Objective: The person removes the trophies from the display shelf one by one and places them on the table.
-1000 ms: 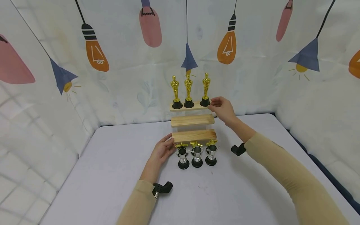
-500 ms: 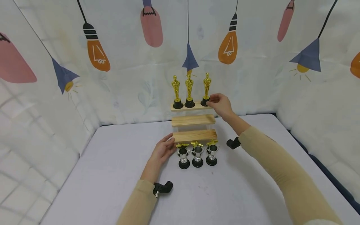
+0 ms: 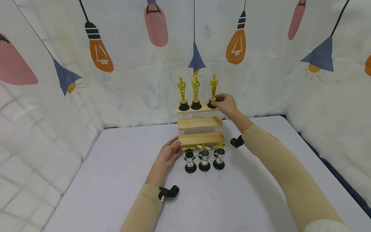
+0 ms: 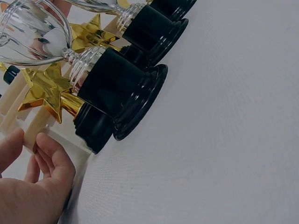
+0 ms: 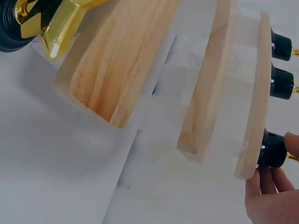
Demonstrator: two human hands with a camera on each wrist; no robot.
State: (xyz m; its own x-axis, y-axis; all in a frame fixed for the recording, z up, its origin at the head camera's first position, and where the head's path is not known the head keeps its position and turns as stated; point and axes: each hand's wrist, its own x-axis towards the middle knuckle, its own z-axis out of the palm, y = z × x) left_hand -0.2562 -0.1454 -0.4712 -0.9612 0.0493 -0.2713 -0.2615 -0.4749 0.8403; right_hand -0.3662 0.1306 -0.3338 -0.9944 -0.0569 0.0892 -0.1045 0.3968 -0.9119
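Note:
A wooden display rack with three stepped boards stands at the table's back. On its top board [image 3: 203,108] are three gold figure statuettes with black bases. My right hand [image 3: 228,105] holds the rightmost statuette [image 3: 214,84] low down; in the right wrist view, thumb and fingers [image 5: 265,181] lie about its black base [image 5: 272,149]. At the left end of the lowest board [image 3: 201,139], my left hand [image 3: 168,154] pinches the wood between thumb and fingers, as the left wrist view shows too. The middle board [image 3: 200,122] bears nothing.
Three silver cup trophies [image 3: 204,155] stand in a row before the rack. Behind them, gold star trophies [image 3: 203,147] stand close to the lowest board. White cloth covers the table [image 3: 116,167], and a curtain [image 3: 130,83] printed with lamps hangs behind.
My right hand has moved left and slightly up, from beside the rightmost statuette's base to a grip on it. The left hand keeps its place at the lowest board.

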